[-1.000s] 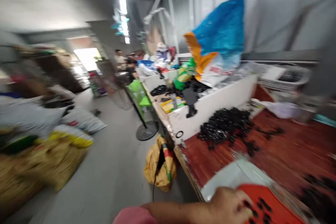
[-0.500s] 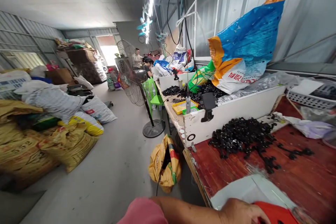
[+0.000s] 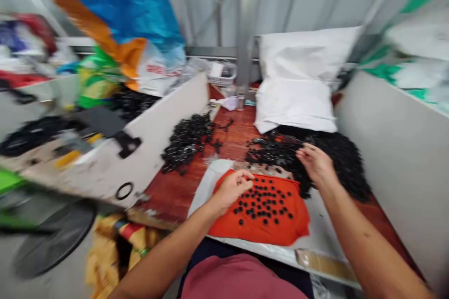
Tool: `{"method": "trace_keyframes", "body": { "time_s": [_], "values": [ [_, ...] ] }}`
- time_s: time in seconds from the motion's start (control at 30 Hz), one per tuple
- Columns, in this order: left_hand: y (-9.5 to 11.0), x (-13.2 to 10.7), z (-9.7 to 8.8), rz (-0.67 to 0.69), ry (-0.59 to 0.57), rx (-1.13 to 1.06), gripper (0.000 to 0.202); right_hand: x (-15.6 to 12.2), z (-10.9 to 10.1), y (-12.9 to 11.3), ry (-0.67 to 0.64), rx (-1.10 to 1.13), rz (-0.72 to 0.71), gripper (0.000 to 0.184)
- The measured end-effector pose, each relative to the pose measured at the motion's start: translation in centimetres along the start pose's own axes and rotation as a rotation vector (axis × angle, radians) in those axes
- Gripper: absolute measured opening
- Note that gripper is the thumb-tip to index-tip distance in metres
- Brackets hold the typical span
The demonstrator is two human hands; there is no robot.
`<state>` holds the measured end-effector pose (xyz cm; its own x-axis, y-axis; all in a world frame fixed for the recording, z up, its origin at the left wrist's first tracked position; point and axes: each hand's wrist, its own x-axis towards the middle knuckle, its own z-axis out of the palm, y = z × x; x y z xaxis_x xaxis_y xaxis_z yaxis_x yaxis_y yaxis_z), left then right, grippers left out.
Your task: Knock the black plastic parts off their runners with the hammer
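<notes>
Well, black pieces [image 3: 259,206] (small) dot red cloth [image 3: 259,235].

No text can be read with certainty: the plainest print is a short row of bold red characters on the white lower panel of the large blue, orange and white plastic sack [image 3: 147,4] at upper left, its strokes too smeared by blur to make out. The green and yellow printed plastic bag [image 3: 94,79] just beside it bears coloured patches, too blurred to tell as letters or pictures. On the crumpled white and green plastic sack [image 3: 421,39] at upper right, green shapes show that cannot be told as lettering.
</notes>
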<state>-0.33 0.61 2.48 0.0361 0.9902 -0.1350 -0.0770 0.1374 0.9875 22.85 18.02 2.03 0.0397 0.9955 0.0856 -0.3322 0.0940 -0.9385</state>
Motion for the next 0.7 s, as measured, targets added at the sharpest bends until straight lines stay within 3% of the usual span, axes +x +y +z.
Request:
{"method": "trace_keyframes", "body": {
  "time_s": [0.03,0.1,0.27,0.47,0.57,0.7],
  "values": [
    [0.2,0.8,0.5,-0.037,-0.064,-0.037,0.035,-0.8,-1.9,-0.5,0.042,-0.029,-0.002,0.033],
    [0.6,2.3,1.6,-0.083,-0.145,-0.122,0.045,-2.0,-3.2,-0.4,0.065,-0.078,-0.011,0.029],
    [1.9,6.3,3.8,-0.162,-0.108,-0.382,0.059,-4.6,-0.4,1.4,-0.005,-0.144,-0.107,0.032],
    [2.2,10.3,6.3,-0.051,-0.147,-0.543,0.035,-7.6,0.5,1.0,-0.169,-0.355,-0.214,0.023],
    [2.2,12.3,7.6,0.044,-0.059,-0.424,0.029,-7.3,-0.1,0.8,-0.215,-0.435,-0.213,0.023],
    [3.2,15.7,6.9,0.108,0.185,0.212,0.018,-5.6,-1.3,1.3,-0.141,-0.433,-0.180,0.053]
  ]
}}
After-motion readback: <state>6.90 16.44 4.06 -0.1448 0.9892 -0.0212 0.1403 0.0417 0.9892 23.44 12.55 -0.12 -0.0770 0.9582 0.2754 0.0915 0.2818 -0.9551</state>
